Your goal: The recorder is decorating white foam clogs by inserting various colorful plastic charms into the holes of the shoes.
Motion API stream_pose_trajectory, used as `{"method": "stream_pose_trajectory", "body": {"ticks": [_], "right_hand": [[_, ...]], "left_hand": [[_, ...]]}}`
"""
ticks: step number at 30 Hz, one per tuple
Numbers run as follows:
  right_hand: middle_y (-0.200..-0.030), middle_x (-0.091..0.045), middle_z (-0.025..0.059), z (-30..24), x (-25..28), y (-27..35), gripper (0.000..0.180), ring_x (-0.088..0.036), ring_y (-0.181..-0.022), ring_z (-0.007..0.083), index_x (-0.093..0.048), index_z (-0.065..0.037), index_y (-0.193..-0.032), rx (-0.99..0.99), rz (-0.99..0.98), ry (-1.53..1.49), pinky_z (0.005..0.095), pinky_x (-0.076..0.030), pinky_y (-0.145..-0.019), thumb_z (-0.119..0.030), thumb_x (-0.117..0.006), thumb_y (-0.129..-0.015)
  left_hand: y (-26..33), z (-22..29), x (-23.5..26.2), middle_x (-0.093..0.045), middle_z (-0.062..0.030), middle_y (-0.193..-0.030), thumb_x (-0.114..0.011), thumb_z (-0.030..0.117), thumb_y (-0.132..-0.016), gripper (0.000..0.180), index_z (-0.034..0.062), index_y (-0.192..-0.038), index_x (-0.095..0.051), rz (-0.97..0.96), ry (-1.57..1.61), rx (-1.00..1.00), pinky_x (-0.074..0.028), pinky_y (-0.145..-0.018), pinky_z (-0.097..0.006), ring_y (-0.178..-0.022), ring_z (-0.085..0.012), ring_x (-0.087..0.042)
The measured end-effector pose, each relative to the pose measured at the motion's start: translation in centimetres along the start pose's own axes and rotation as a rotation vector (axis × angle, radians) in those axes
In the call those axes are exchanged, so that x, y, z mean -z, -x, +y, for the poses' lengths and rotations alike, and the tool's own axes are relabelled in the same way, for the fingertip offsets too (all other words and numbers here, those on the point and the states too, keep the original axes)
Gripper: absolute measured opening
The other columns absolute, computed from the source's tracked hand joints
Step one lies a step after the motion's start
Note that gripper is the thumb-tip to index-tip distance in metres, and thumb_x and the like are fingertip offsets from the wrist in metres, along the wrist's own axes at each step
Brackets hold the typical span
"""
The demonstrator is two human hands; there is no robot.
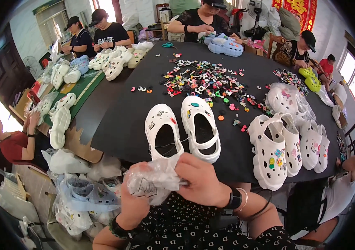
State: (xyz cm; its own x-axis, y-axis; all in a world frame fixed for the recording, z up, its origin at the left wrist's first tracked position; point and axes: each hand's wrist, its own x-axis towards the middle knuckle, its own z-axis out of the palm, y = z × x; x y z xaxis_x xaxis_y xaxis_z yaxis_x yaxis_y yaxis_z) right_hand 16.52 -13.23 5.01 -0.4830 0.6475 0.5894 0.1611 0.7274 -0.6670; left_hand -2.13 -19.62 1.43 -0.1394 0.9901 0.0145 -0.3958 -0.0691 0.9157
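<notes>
Clutching clear plastic, left hand and right hand partly hide clogs near charms.

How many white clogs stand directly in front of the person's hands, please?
2: the left white clog and the right white clog, side by side on the black table.

We're looking down from a head-worn fisheye, the left of a pair, facing forward over the dark surface; the left hand and right hand loom close, low centre; a co-worker shows small beyond the far edge.
</notes>
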Motion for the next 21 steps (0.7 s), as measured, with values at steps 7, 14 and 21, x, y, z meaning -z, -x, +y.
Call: {"method": "stream_pose_trajectory", "body": {"ticks": [7, 14, 21], "right_hand": [[-0.093, -0.051, 0.0117, 0.3, -0.5, -1.6, 0.029, -0.057, -0.076, 0.0301, -0.056, -0.003, -0.091, 0.075, 0.217, 0.071, 0.0353, -0.047, -0.06, 0.006, -0.068, -0.067], [-0.113, -0.045, 0.0323, -1.8, 0.0, -2.0, 0.061, -0.049, -0.109, 0.0498, -0.042, 0.013, -0.116, 0.057, -0.083, 0.023, 0.0466, -0.046, -0.089, -0.016, -0.076, -0.075], [-0.133, -0.049, 0.0192, 0.5, 0.8, -3.7, 0.092, -0.054, -0.119, 0.0374, -0.042, -0.005, -0.137, -0.086, -0.038, 0.06, 0.0413, -0.046, -0.097, -0.026, -0.091, -0.062]], "left_hand": [[1.6, -2.8, 0.1, -0.053, -0.015, -0.131, -0.06, 0.002, -0.089, 0.055, -0.006, -0.138, -0.037, -0.422, -0.233, -0.273, -0.039, -0.105, -0.037, -0.126, -0.0262, -0.05], [-1.7, 2.7, -2.4, -0.037, -0.0127, -0.149, -0.023, 0.068, -0.096, 0.086, 0.0006, -0.15, -0.021, -0.456, -0.135, -0.135, -0.031, -0.112, -0.042, -0.132, -0.0251, -0.042], [-3.7, 3.0, -1.9, -0.014, -0.0142, -0.159, -0.018, 0.063, -0.098, 0.086, -0.0024, -0.153, -0.003, -0.726, -0.164, -0.104, -0.015, -0.118, -0.04, -0.147, -0.0255, -0.017]]}}
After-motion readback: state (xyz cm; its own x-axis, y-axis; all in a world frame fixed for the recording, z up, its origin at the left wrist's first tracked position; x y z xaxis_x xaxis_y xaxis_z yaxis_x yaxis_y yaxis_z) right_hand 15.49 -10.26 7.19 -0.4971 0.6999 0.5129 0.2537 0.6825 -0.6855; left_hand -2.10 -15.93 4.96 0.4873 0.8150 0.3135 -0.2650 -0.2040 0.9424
